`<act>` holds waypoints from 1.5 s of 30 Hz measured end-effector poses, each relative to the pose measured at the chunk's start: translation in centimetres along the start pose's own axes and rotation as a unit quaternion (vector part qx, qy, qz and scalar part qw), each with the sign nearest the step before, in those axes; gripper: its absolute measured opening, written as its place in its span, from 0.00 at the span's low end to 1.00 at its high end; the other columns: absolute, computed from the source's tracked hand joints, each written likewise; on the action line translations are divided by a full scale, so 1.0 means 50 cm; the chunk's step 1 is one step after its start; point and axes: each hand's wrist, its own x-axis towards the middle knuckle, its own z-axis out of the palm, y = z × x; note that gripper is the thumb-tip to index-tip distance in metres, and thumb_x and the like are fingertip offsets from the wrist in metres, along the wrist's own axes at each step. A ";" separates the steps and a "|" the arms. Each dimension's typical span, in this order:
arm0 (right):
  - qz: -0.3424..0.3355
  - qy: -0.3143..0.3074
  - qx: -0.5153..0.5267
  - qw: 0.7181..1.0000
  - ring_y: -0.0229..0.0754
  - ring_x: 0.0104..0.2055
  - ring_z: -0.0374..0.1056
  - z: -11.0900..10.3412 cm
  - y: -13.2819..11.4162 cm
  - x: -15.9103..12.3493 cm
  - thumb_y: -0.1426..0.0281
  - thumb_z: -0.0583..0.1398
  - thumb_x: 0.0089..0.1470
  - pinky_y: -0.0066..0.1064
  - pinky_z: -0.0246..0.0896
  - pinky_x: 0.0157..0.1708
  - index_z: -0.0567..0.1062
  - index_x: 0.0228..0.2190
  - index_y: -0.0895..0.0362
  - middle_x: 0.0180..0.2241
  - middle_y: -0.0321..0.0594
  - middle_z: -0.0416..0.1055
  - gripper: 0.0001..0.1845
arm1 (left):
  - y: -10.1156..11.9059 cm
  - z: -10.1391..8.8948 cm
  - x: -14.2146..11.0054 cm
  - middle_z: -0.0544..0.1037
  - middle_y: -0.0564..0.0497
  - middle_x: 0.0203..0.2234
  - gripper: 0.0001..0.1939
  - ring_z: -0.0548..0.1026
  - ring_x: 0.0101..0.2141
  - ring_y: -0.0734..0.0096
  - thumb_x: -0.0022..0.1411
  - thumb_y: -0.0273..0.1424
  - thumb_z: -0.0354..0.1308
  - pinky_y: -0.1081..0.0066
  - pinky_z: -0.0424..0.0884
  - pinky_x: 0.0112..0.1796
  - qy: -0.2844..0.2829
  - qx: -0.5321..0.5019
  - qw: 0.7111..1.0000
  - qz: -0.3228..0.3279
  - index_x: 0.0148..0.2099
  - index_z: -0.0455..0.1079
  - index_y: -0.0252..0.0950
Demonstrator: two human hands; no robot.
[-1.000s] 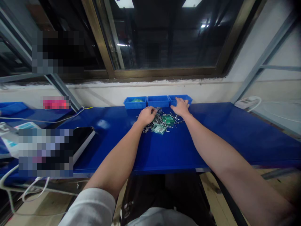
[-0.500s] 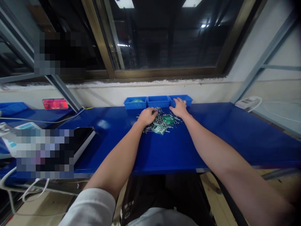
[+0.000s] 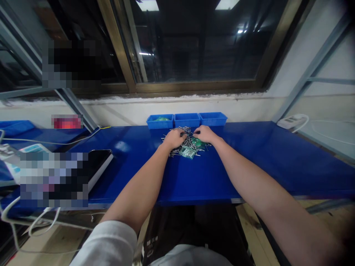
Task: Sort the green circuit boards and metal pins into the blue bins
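Observation:
A loose pile of thin metal rods, perhaps screws or pins (image 3: 186, 141), lies on the blue table in front of me. Within the pile are a clear bag of small silvery parts (image 3: 188, 152) and a green bag (image 3: 197, 142). At the pile's left side is my left hand (image 3: 174, 139), its fingers curled towards the thumb; whatever it grips is too small to name. My right hand (image 3: 206, 133) reaches into the pile's right side with bent fingers. Its fingertips come close together, and anything between them is hidden.
Behind the pile stand three blue bins, the left bin (image 3: 151, 123) with green material inside, the middle bin (image 3: 187, 122) and the right bin (image 3: 213, 120). A dark-topped device (image 3: 101, 162) lies at left. A white power strip (image 3: 291, 121) sits at right.
My right hand has moved from the right bin's front edge down and left to the pile, its spread fingers now drawn together. My left hand has barely shifted.

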 end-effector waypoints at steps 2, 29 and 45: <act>-0.031 -0.007 0.015 0.999 0.43 0.39 0.68 -0.004 -0.004 0.001 0.67 0.59 0.50 0.29 0.59 0.41 0.79 0.32 0.56 0.34 0.42 0.76 0.10 | -0.001 0.000 0.000 0.77 0.48 0.40 0.16 0.73 0.41 0.64 0.61 0.40 0.48 0.69 0.67 0.43 0.002 0.001 1.000 0.004 0.42 0.73 0.39; -0.077 0.047 0.180 0.979 0.39 0.31 0.67 -0.015 -0.045 -0.005 0.66 0.56 0.52 0.29 0.59 0.33 0.76 0.31 0.60 0.29 0.40 0.74 0.12 | 0.024 -0.031 -0.006 0.78 0.47 0.36 0.15 0.73 0.37 0.67 0.64 0.33 0.45 0.70 0.66 0.41 0.039 -0.039 0.997 0.049 0.38 0.72 0.35; -0.049 0.076 0.388 0.917 0.38 0.29 0.66 -0.020 -0.050 -0.005 0.65 0.62 0.41 0.32 0.62 0.32 0.73 0.28 0.60 0.27 0.39 0.72 0.12 | 0.025 -0.027 -0.003 0.76 0.46 0.32 0.19 0.73 0.35 0.64 0.67 0.36 0.38 0.68 0.62 0.37 0.027 0.012 0.999 -0.028 0.33 0.67 0.36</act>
